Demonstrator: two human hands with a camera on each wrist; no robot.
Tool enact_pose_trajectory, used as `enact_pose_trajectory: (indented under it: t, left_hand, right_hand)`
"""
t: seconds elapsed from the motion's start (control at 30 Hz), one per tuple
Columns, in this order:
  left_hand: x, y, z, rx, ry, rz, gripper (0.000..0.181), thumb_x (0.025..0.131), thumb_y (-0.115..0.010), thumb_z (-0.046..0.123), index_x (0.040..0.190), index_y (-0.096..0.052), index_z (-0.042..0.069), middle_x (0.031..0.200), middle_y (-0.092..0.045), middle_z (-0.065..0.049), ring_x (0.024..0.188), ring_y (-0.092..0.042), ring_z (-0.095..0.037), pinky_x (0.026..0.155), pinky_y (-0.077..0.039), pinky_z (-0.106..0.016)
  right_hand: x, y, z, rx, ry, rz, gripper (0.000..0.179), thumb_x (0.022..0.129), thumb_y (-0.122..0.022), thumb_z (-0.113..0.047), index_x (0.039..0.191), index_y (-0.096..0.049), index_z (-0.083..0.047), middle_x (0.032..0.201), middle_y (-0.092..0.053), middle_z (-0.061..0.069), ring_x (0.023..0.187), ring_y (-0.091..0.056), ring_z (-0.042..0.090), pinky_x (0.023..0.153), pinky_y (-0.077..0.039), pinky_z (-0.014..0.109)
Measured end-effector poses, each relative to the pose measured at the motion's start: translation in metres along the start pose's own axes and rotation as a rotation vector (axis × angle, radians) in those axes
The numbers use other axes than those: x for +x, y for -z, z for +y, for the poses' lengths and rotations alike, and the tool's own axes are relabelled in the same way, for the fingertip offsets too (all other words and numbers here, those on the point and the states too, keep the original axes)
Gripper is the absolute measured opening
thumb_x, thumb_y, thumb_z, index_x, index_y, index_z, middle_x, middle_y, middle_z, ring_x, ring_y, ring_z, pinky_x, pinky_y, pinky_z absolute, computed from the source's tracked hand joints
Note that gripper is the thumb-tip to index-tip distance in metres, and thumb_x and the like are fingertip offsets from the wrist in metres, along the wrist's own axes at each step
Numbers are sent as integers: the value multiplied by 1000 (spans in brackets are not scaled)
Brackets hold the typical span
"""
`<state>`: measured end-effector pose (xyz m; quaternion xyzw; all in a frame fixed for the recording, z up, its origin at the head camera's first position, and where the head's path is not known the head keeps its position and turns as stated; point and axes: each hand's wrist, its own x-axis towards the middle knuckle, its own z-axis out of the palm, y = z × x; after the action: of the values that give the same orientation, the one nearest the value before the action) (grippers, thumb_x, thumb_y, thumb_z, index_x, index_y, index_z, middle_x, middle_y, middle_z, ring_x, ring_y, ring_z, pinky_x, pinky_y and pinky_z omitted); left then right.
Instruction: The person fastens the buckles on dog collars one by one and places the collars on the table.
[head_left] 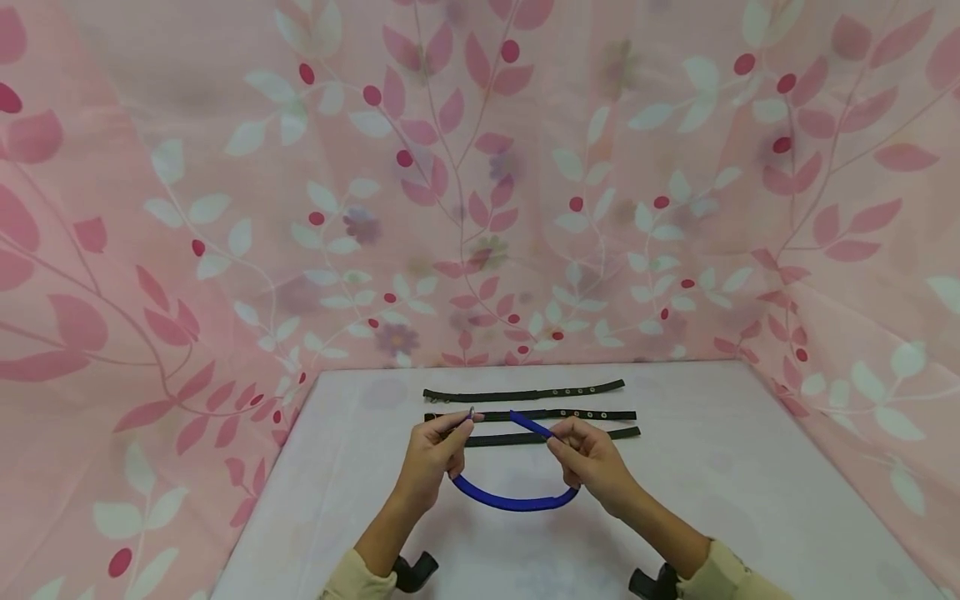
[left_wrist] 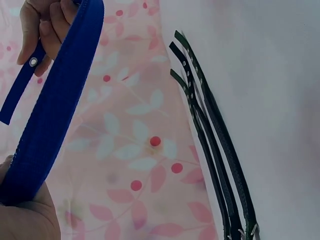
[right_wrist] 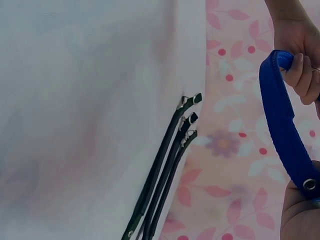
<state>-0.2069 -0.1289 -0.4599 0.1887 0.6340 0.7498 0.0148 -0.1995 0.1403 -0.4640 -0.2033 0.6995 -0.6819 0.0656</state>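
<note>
Both hands hold a blue collar (head_left: 517, 504), bent into a loop that sags toward me above the table. My left hand (head_left: 431, 458) pinches one end, where a small metal buckle (head_left: 472, 412) shows at the fingertips. The other end is gripped by my right hand (head_left: 596, 467), its free tip pointing left toward the buckle. A metal eyelet (left_wrist: 33, 62) shows on that strap end in the left wrist view. Between the hands the band hangs in a curve, and a gap separates the two ends.
Three dark collars with eyelets and buckles lie side by side beyond the hands: a far one (head_left: 525, 396), a middle one (head_left: 603, 414) and a near one (head_left: 498, 441). They rest on a white-covered table (head_left: 360, 425). Pink leaf-patterned cloth (head_left: 465, 208) surrounds it.
</note>
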Motion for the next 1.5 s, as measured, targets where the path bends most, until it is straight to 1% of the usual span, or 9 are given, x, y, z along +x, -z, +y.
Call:
enact_pose_trajectory:
  t: [0.07, 0.23, 0.43, 0.6, 0.87, 1.0, 1.17, 1.33, 1.5]
  left_hand:
    - [2, -3, 0, 30, -10, -7, 38, 100, -58, 18, 121, -60, -15, 53, -38, -3, 44, -32, -16, 43, -38, -21]
    - [6, -12, 0, 93, -27, -26, 31, 100, -59, 16, 119, -66, -7, 53, -40, -1, 43, -38, -11, 42, -37, -22]
    - [4, -16, 2, 113, 38, -61, 32, 98, -61, 17, 122, -65, -4, 60, -46, 3, 44, -40, -7, 44, -37, -19]
    - [3, -18, 2, 123, 80, -65, 33, 97, -63, 19, 122, -66, -3, 59, -46, 5, 44, -41, -7, 44, -36, -18]
    - [1, -24, -2, 128, 39, -98, 28, 98, -63, 17, 110, -68, -7, 60, -41, 4, 44, -38, -6, 42, -33, -17]
    - [0, -27, -3, 143, 21, -86, 27, 97, -63, 19, 107, -68, -6, 61, -41, 2, 45, -37, -5, 41, -31, -17]
    - [1, -28, -7, 154, 43, -86, 24, 97, -64, 23, 102, -70, -1, 59, -40, 3, 44, -37, -6, 41, -31, -17]
    - [0, -29, -9, 148, 73, -97, 27, 97, -65, 22, 106, -70, -3, 55, -38, 4, 41, -35, -6, 39, -29, -18]
    - [2, -30, -8, 137, 96, -70, 29, 96, -66, 25, 101, -70, -2, 53, -37, 4, 41, -35, -7, 39, -29, -19]
  right_hand:
    - [1, -1, 0, -15, 1, 1, 20, 99, -61, -16, 108, -59, 1, 67, -49, -5, 50, -46, 9, 48, -45, 22]
    - [3, -3, -1, -35, 8, 6, 22, 98, -61, -16, 110, -60, 2, 66, -49, -4, 49, -43, 9, 46, -41, 22]
    - [4, -7, 2, -3, 22, -27, 21, 98, -61, -14, 110, -60, 4, 68, -49, -5, 48, -40, 6, 44, -36, 19]
    - [5, -10, 2, -20, 19, -42, 23, 98, -61, -14, 112, -61, 4, 69, -51, -4, 49, -41, 4, 45, -37, 16]
    - [8, -14, 3, -56, 50, -30, 29, 98, -61, -14, 116, -63, 10, 71, -57, 3, 53, -46, 6, 45, -41, 16]
    - [9, -17, 3, -82, -7, -11, 26, 99, -60, -21, 106, -66, 4, 69, -59, 5, 51, -46, 8, 45, -42, 19]
    - [11, -20, 5, -126, -96, 94, 27, 96, -66, -30, 92, -69, -4, 63, -51, -1, 49, -42, 6, 45, -38, 19]
    - [8, -23, 8, -146, -3, 73, 22, 96, -65, -20, 97, -70, 1, 67, -48, -3, 50, -42, 4, 44, -38, 21]
    - [7, -23, 6, -41, 45, 36, 26, 101, -54, -12, 105, -66, 10, 65, -46, -2, 50, -38, 9, 45, -36, 20]
